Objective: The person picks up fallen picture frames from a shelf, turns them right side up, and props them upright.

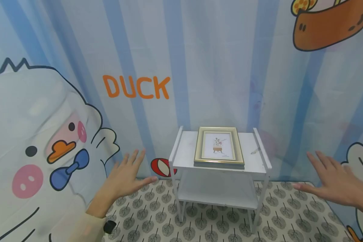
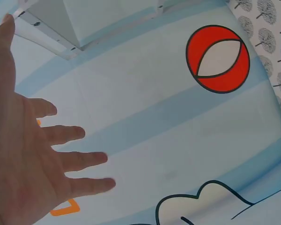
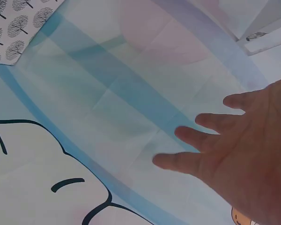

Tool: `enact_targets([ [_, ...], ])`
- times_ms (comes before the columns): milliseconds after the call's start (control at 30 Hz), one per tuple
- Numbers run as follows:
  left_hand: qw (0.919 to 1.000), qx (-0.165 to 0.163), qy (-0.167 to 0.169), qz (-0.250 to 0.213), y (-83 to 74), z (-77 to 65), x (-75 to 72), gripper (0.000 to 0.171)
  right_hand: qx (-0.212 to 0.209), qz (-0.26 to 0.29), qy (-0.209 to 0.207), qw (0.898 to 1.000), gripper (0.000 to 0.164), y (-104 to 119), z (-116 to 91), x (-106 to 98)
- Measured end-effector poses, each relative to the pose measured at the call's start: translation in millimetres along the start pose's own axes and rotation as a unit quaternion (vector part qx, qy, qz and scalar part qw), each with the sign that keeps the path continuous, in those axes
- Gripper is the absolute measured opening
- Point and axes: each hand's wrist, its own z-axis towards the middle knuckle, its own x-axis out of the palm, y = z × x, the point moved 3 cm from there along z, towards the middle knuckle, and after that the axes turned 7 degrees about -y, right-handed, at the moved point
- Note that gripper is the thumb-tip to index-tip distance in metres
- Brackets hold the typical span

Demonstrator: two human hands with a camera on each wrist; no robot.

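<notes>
A picture frame (image 1: 239, 148) with a gold border and a plant print lies flat on the top shelf of a small white table (image 1: 186, 148). To the left of the table my left hand (image 1: 127, 176) is held in the air, fingers spread and straight, holding nothing. My right hand (image 1: 338, 178) hovers on the table's other side, its fingers likewise extended and its grasp bare. In the left wrist view the left palm (image 2: 30, 159) shows with fingers apart. The right palm (image 3: 248, 159) appears the same way in the right wrist view.
Behind the table hangs a blue-striped curtain (image 1: 211, 67) with cartoon prints and the word DUCK. The white table has a lower shelf (image 1: 217, 191) and thin legs. A tree-patterned floor covering (image 1: 199, 225) lies beneath it.
</notes>
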Motion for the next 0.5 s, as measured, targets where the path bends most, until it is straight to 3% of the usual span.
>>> enact_targets([
  [133,0.9994,0.013,-0.015,-0.027,-6.9,3.1,-7.3,0.107,-0.015,0.03,-0.01,0.999,0.11,6,4,-12],
  [300,0.9954,0.038,-0.058,-0.067,-22.1,9.1,-18.6,0.075,-0.034,0.038,-0.064,0.997,0.065,18,5,-29],
  [400,0.9906,0.047,-0.089,-0.093,-32.7,14.3,-27.3,0.059,-0.039,0.051,-0.092,0.994,0.055,28,5,-40],
  [500,0.9853,0.059,-0.109,-0.117,-43.8,20.1,-36.1,0.056,-0.047,0.07,-0.125,0.989,0.053,39,6,-52],
])
